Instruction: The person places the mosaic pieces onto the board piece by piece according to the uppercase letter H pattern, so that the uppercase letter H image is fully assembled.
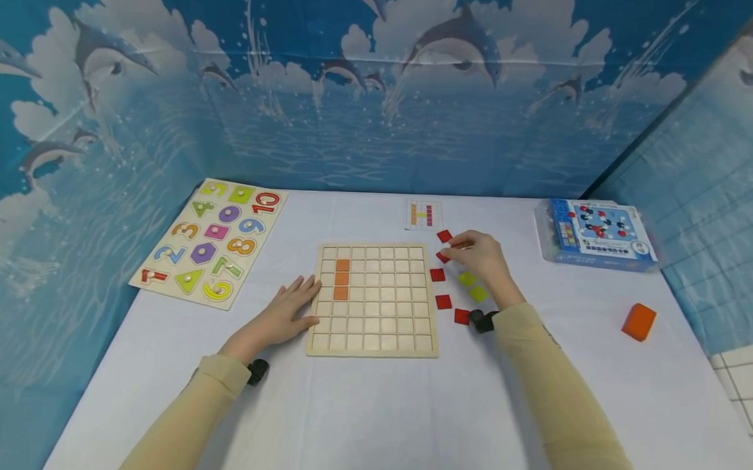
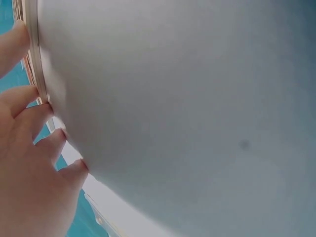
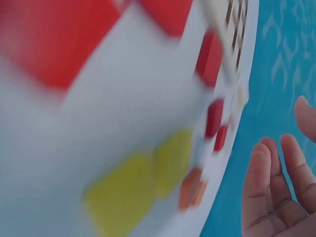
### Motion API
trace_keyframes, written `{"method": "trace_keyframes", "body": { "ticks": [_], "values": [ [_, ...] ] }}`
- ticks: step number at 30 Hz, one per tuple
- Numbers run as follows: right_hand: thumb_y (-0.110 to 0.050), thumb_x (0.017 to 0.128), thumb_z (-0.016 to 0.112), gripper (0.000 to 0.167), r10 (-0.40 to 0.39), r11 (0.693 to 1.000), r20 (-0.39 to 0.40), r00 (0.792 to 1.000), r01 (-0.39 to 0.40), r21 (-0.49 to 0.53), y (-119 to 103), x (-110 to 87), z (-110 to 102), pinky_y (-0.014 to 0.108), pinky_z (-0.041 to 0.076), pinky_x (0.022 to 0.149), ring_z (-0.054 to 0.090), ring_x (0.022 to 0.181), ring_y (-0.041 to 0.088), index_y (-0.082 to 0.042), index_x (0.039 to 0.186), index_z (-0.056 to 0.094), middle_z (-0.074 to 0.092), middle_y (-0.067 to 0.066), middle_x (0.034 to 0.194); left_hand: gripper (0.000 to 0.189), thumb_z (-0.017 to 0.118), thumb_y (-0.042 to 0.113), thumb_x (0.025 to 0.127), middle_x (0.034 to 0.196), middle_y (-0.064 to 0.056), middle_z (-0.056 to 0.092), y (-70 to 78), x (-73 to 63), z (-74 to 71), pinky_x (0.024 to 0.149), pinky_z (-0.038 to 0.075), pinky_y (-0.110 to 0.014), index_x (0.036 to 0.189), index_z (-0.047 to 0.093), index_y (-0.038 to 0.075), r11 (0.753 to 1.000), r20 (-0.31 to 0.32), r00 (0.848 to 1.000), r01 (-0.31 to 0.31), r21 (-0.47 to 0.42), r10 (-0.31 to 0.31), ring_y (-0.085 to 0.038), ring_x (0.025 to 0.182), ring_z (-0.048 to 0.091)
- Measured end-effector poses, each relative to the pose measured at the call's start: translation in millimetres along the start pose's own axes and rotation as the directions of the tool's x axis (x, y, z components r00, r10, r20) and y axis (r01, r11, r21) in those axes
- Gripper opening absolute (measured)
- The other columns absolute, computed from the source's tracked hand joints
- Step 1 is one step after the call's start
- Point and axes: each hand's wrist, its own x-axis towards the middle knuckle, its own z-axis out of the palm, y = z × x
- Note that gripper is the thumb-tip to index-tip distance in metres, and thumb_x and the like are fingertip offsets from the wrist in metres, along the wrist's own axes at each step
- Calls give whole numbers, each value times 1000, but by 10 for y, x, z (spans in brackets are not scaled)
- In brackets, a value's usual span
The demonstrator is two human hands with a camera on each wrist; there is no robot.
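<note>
A pale wooden grid board (image 1: 373, 325) lies on the table with an orange column of tiles (image 1: 341, 279) in its left part. My left hand (image 1: 283, 311) rests at the board's left edge, fingers spread and touching the rim. Right of the board, my right hand (image 1: 478, 256) hovers by the loose red tiles (image 1: 437, 274), its fingertips overlapping one in the head view. In the right wrist view its thumb and fingers (image 3: 256, 173) stand apart with nothing between them. Yellow-green tiles (image 1: 467, 279) lie under the wrist; orange tiles (image 3: 187, 190) beyond them show in the right wrist view.
A printed pattern card (image 1: 423, 214) lies behind the board. A number-and-shape puzzle board (image 1: 183, 247) is at the left. On the right are a blue boxed set (image 1: 607, 233) and an orange block (image 1: 639, 321). A dolphin-printed curtain (image 1: 380, 138) backs the table.
</note>
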Motion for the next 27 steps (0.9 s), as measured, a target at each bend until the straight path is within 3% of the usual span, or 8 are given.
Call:
{"method": "trace_keyframes", "body": {
  "ticks": [4,12,20,27],
  "values": [
    [-30,92,69,42,46,999,-38,998,-46,4,156,18,-152,41,53,91,59,105,33,-3,123,61,62,19,121,75,63,27,97,165,-14,16,8,-1,-6,123,3,-58,156,24,6,1000,4,1000,4,3,-4,-37,153,6],
    [-30,94,65,46,135,991,-40,990,-134,12,309,61,-305,45,51,98,51,112,34,-4,131,55,55,20,129,74,63,27,96,164,-15,18,1,-1,12,123,5,-59,156,26,6,1000,-9,1000,3,13,-3,-38,153,7],
    [-32,93,67,49,130,992,-28,991,-129,9,406,98,-341,37,52,89,54,103,32,-1,129,54,56,20,122,73,64,27,96,164,-15,18,11,0,16,124,4,-58,156,26,6,1000,-9,1000,6,7,-6,-37,153,7],
    [-35,90,71,54,189,982,-6,982,-189,13,404,135,-279,33,49,83,52,98,30,0,126,50,54,18,113,74,64,28,96,164,-15,18,-14,2,12,124,4,-57,156,26,6,1000,-9,1000,14,13,-13,-37,153,7]
  ]
}}
